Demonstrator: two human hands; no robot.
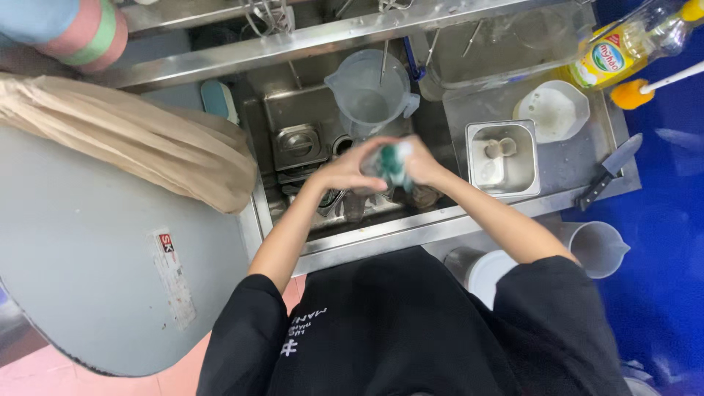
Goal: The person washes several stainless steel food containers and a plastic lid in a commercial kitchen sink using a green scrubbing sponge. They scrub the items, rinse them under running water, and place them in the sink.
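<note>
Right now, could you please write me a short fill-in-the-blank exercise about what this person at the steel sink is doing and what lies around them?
1. Both hands, the left hand and the right hand, meet over the stainless steel ____.
2. Between them is a blurred scrubbing sponge coloured white and ____.
3. The black-handled knife lies on the counter to the person's ____.
4. The clear plastic measuring jug stands ____ in the sink.

Missing words: sink; green; right; upright
</note>
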